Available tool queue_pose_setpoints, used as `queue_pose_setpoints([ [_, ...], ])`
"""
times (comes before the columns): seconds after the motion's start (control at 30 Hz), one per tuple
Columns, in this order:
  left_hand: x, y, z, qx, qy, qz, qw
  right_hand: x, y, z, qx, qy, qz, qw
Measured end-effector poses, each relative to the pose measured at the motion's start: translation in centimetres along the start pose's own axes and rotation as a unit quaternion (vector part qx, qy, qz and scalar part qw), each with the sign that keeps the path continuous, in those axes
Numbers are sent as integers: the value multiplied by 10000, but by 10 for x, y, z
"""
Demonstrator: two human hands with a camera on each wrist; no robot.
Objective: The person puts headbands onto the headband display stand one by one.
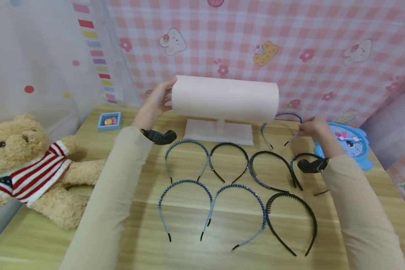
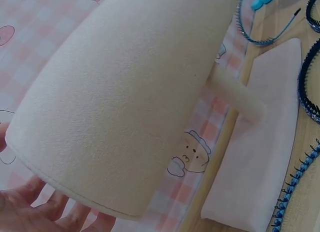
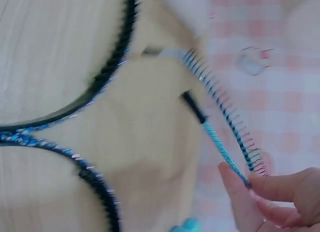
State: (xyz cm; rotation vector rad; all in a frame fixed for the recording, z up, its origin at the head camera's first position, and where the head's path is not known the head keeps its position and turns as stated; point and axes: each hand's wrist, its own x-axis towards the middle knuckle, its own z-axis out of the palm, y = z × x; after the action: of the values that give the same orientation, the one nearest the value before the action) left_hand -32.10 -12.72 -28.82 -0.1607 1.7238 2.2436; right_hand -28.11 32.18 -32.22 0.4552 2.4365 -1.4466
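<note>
A pale, fabric-covered cylindrical headband stand stands at the back of the table. At its left end is my left hand, its spread fingers touching the end rim, with the tips hidden behind the edge. My right hand pinches a blue beaded headband by one leg, between thumb and fingers, just off the stand's right end. In the right wrist view this headband shows inner comb teeth and black tips. More blue headbands and black headbands lie in two rows before the stand.
A teddy bear in a striped top sits on the left. Near the back left corner lies a small blue box. A blue cartoon clock stands beyond my right wrist. Behind the table hangs a pink checked curtain.
</note>
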Motion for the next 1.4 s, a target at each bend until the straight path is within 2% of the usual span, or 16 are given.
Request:
queue_pose_setpoints([
  [0.1,-1,2,-2,-145,101,-51,9998,-15,-16,4,377,128,-406,9984],
  [0.27,-6,5,2,78,261,-73,9996,-37,-35,19,382,693,-1207,9895],
  [0.33,-7,6,4,201,237,-59,9995,-44,-43,25,642,817,-1438,9841],
  [0.47,-7,7,3,148,341,-37,9993,-57,-58,43,1090,946,-1920,9707],
  [0.6,-6,7,0,96,328,-39,9994,-64,-63,61,967,1180,-2441,9577],
  [0.7,-4,6,-2,135,240,-17,9996,-65,-61,70,741,1298,-2709,9509],
  [0.8,-3,5,-2,154,215,10,9996,-64,-58,75,451,1320,-2855,9482],
  [0.93,-3,4,-1,190,206,14,9996,-62,-55,77,-130,1429,-3008,9428],
  [1.07,-3,6,1,141,278,2,9995,-59,-56,74,-1036,1764,-3182,9257],
  [1.13,-3,7,0,117,275,-35,9995,-56,-59,70,-1410,1793,-3251,9178],
  [1.2,-3,8,0,38,313,-63,9995,-54,-64,63,-1740,1605,-3254,9154],
  [1.3,-2,7,0,86,302,-54,9995,-47,-74,50,-2320,1087,-3477,9019],
  [1.4,-1,7,-1,153,300,-1,9994,-40,-83,40,-2941,456,-3823,8748],
])
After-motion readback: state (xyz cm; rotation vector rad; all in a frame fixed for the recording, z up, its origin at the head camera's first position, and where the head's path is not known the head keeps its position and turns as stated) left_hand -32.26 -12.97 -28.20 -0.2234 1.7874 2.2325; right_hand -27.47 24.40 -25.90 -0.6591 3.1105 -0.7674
